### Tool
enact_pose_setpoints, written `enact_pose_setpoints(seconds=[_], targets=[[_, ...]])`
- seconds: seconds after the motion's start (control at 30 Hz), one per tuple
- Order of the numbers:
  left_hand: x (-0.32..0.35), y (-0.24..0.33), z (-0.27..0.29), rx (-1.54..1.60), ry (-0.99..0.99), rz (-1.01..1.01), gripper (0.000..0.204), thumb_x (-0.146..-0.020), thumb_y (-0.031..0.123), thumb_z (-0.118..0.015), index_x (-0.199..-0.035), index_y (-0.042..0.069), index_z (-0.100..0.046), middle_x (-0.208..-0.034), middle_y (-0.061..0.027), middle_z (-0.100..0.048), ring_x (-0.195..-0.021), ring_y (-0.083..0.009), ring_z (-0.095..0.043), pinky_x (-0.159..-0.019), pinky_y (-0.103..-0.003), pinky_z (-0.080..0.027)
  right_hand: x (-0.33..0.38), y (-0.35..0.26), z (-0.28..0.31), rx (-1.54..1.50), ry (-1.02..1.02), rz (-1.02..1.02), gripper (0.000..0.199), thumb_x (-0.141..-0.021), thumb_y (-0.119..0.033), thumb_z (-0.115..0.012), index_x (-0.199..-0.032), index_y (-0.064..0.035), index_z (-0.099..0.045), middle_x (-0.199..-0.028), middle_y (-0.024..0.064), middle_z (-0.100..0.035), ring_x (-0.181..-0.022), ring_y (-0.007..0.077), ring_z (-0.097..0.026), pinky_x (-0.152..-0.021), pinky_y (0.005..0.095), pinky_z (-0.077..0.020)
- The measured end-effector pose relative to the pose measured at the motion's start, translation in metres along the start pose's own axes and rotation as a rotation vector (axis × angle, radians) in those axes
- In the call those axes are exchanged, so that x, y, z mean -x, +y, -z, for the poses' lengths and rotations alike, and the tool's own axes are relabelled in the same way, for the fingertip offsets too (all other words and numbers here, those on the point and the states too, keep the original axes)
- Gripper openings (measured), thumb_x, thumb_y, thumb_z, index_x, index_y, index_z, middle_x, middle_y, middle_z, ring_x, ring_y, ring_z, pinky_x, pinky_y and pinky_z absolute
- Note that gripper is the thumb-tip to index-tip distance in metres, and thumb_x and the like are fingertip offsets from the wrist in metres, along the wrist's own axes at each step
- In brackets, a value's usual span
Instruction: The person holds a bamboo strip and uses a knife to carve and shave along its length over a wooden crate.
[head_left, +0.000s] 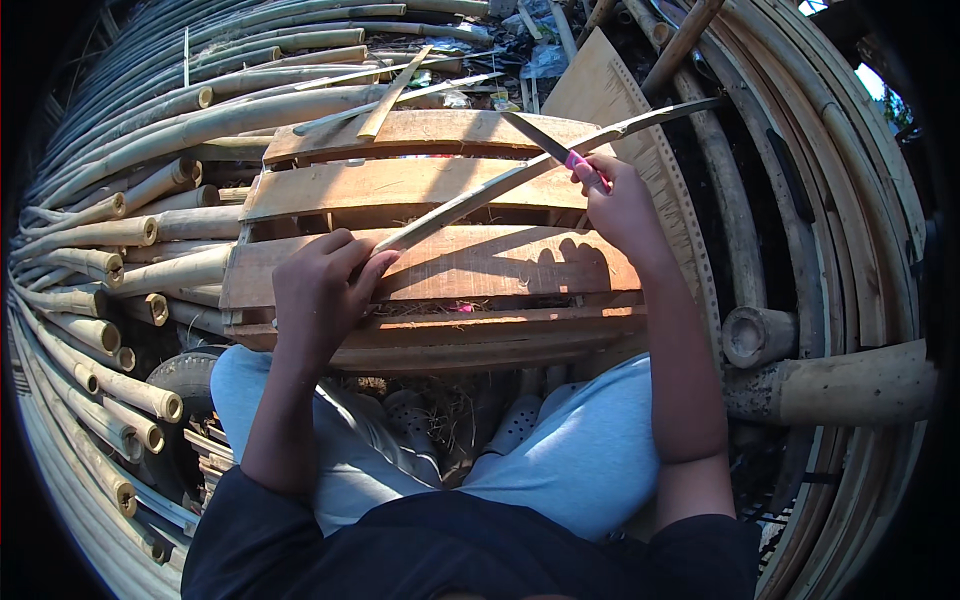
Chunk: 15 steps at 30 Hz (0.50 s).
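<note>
A long split bamboo strip (480,197) slants from lower left to upper right above a slatted wooden bench (440,265). My left hand (328,283) is closed around its near end. In my right hand (620,200) is a knife (540,140) with a pink handle, gripped with the fingers wrapped round it. The dark blade points up and left and crosses the strip; whether its edge touches the bamboo I cannot tell. Shadows of the right hand and the strip fall on the bench slats.
Stacked bamboo poles (150,235) fill the left side. Loose bamboo slivers (395,95) lie on the bench's far edge. A plywood sheet (650,140) leans at the right, near a thick bamboo piece (850,388) and a short upright stump (757,337). A tire (185,375) shows at lower left.
</note>
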<state>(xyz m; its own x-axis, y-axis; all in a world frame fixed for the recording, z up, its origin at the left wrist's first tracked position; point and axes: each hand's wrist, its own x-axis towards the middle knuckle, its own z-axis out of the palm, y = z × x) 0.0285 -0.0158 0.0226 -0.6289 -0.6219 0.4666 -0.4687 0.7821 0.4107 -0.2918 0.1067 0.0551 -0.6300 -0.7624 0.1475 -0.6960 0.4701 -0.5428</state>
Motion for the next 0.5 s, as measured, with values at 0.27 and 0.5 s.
enact_pose_setpoints(seconds=[0.27, 0.5], targets=[[-0.004, -0.002, 0.0, 0.007, -0.03, -0.053, 0.023, -0.084, 0.03, -0.081, -0.086, 0.008, -0.075, -0.07, -0.0075, -0.059, -0.061, -0.0272, -0.061, -0.057, -0.038, -0.046, -0.006, -0.004, 0.011, 0.206, 0.126, -0.113, 0.049, -0.104, -0.041, -0.058, -0.083, 0.0014, -0.073, -0.071, 0.0195, -0.068, -0.065, 0.0343, -0.07, -0.061, 0.0429, -0.0523], [-0.002, 0.0, 0.0, -0.018, -0.011, -0.048, 0.022, -0.084, 0.028, -0.081, -0.083, 0.008, -0.073, -0.07, -0.0077, -0.058, -0.061, -0.0283, -0.061, -0.056, -0.039, -0.045, 0.007, -0.031, 0.008, -0.012, 0.087, -0.219, 0.046, -0.104, -0.039, -0.058, -0.087, 0.0014, -0.072, -0.067, 0.0189, -0.066, -0.06, 0.0315, -0.069, -0.059, 0.0442, -0.0513]])
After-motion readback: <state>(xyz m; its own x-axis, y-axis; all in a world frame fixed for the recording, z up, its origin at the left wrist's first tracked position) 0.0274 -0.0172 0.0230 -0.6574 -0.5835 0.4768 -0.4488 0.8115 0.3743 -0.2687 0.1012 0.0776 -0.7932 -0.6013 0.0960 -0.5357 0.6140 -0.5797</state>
